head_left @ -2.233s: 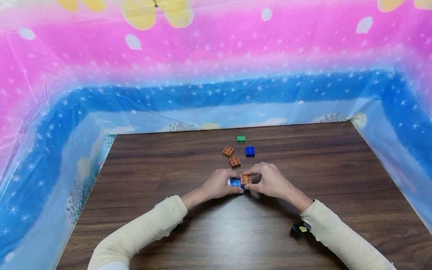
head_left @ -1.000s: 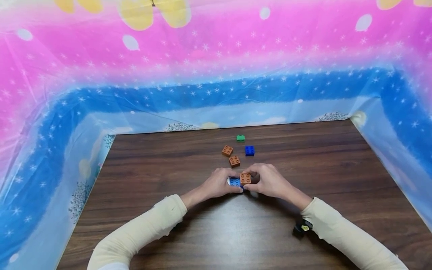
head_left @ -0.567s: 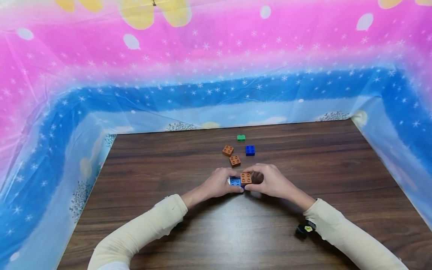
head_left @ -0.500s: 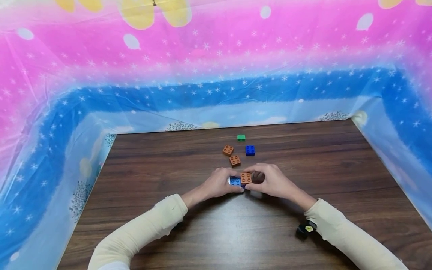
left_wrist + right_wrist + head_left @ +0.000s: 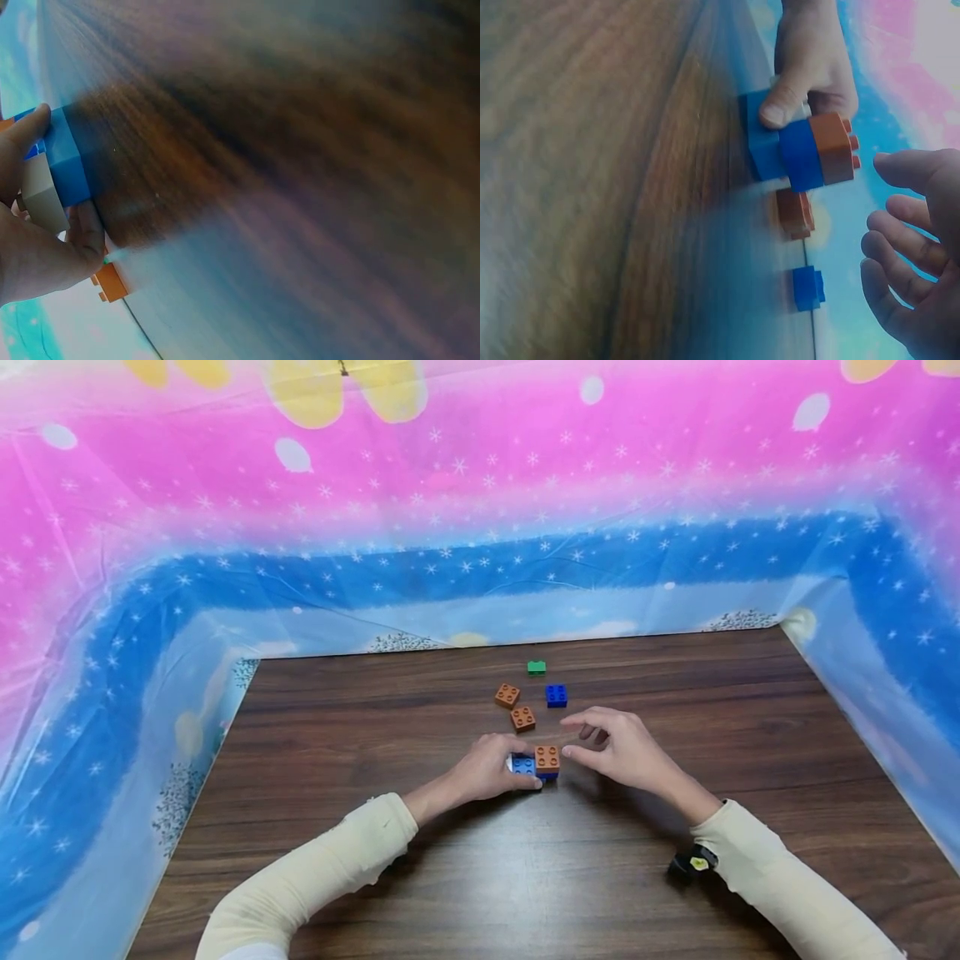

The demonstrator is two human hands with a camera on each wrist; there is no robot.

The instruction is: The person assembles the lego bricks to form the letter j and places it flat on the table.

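Note:
My left hand (image 5: 487, 768) grips a small build of toy building bricks, thumb on the near side and fingers on the far side. At its bottom is a light blue brick (image 5: 763, 154). On that sits a dark blue brick (image 5: 801, 156), with an orange brick (image 5: 547, 757) stacked on top. A white brick (image 5: 43, 195) sits on the light blue one beside the dark blue, partly covered by the left hand. My right hand (image 5: 630, 756) hovers just right of the build, holding nothing, thumb and fingers apart.
Beyond the hands, two loose orange bricks (image 5: 522, 719), a dark blue brick (image 5: 556, 696) and a green brick (image 5: 536, 668) lie on the brown wooden table (image 5: 375, 710). A patterned cloth (image 5: 480, 560) hangs along the table's back and sides.
My right hand has let go of the orange brick and drawn back to the right. The orange brick stays on the dark blue one. My left hand keeps its place.

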